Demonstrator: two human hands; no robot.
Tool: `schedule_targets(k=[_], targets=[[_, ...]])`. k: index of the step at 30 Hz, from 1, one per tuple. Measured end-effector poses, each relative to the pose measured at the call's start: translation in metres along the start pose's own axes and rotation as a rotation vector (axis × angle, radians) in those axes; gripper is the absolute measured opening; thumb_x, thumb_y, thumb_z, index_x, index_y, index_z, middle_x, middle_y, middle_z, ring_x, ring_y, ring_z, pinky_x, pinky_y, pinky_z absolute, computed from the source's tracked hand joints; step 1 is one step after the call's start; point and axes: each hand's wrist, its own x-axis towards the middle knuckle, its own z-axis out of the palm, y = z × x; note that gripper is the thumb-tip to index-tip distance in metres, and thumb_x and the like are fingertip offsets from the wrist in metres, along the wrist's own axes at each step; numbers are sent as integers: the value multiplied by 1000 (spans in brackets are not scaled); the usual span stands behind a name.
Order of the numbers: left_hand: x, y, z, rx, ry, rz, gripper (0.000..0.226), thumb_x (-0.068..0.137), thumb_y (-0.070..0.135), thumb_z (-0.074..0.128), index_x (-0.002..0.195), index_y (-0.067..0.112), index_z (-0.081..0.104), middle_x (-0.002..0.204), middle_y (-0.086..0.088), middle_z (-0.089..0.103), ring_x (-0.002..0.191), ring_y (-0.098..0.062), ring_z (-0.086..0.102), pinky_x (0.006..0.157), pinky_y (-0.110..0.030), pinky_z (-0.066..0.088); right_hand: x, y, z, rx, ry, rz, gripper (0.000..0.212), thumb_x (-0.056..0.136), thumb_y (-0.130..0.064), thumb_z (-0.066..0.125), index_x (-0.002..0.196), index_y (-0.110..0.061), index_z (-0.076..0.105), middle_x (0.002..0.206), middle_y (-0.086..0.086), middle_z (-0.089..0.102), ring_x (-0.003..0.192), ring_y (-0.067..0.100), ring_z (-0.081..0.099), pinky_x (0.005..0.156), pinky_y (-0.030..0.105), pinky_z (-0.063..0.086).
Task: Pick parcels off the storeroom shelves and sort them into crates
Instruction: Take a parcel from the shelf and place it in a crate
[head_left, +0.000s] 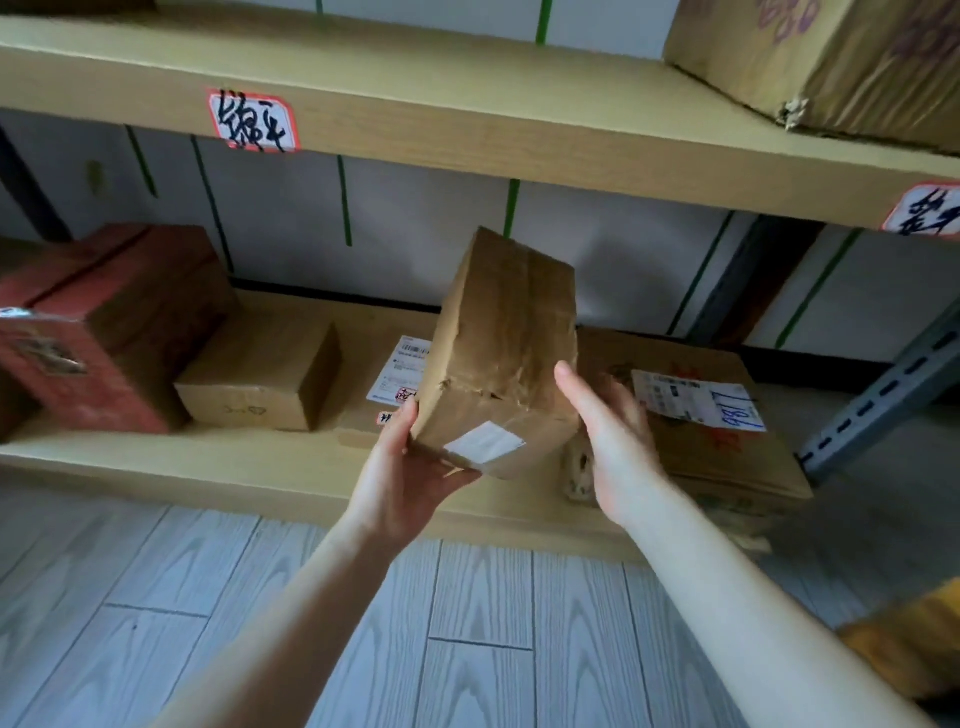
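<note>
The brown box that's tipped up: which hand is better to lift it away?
Probably left. The left hand cups the brown box under its lower corner, thumb on its side. The right hand is open beside it, holding nothing.

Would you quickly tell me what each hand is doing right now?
Left hand: grips the taped cardboard parcel.
Right hand: open, beside it.

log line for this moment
left hand grips brown parcel underneath | right hand extended beside it | parcel tilted over lower shelf
</note>
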Motion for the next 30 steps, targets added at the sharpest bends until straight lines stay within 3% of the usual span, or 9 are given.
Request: schedule_targets(k=[4,6,8,12,17,21,23,27,30], targets=[[4,5,10,356,31,131,28,95,24,49,122,27,54,114,-10,64,102,-29,63,88,-46,52,-7,-1,-4,70,-87,72,63,74,-58,60,131,-36,45,116,-22,56,107,2,48,101,32,29],[5,10,15,542,42,277,24,94,24,50,115,23,61,106,-9,68,96,-26,64,80,-40,53,-9,1,-6,20,-11,-33,43,79,-58,55,120,-49,51,86,-39,51,87,-14,47,90,22,26],[4,19,18,427,-70,245,40,93,46,43,114,18,63,102,-7,72,94,-25,67,75,-37,55,-12,-5,-2,-31,-12,-90,15,81,-62,46,88,-65,58,71,-46,54,73,-27,49,79,10,29],[6,34,14,162,-244,20,52,85,57,40,116,22,62,112,-5,70,99,-22,68,75,-44,57,-5,-14,3,44,46,-178,30,83,-53,52,102,-34,67,93,-23,68,89,-8,61,70,11,46],[11,29,-3,31,-215,22,33,96,33,38,102,27,70,110,-4,69,95,-21,65,75,-36,57,-2,-15,16,204,-67,-13,81,50,-57,76,123,-28,53,123,-4,60,117,18,54,105,44,37],[19,27,-11,70,-178,41,32,98,32,36,116,23,60,109,-5,68,93,-20,65,72,-35,58,-1,-9,21,144,-50,-63,51,69,-53,68,114,-30,59,120,-6,63,115,18,55,105,45,38],[22,24,-12,103,-137,56,33,97,31,38,118,17,59,109,-8,68,90,-20,67,71,-35,59,3,-3,19,113,-39,-74,38,77,-48,63,110,-32,59,116,-9,64,111,13,57,100,40,42],[26,14,-9,346,25,136,30,95,17,47,123,12,57,89,-6,67,65,-8,65,52,-23,53,2,6,14,0,12,-147,14,87,-39,57,100,-35,57,97,-24,61,81,-19,55,64,4,42],[29,6,-4,506,75,167,28,96,16,48,120,12,60,79,0,64,52,0,61,46,-18,48,2,11,9,-48,78,-160,17,88,-35,56,104,-31,56,96,-21,58,78,-16,54,54,-3,38]])
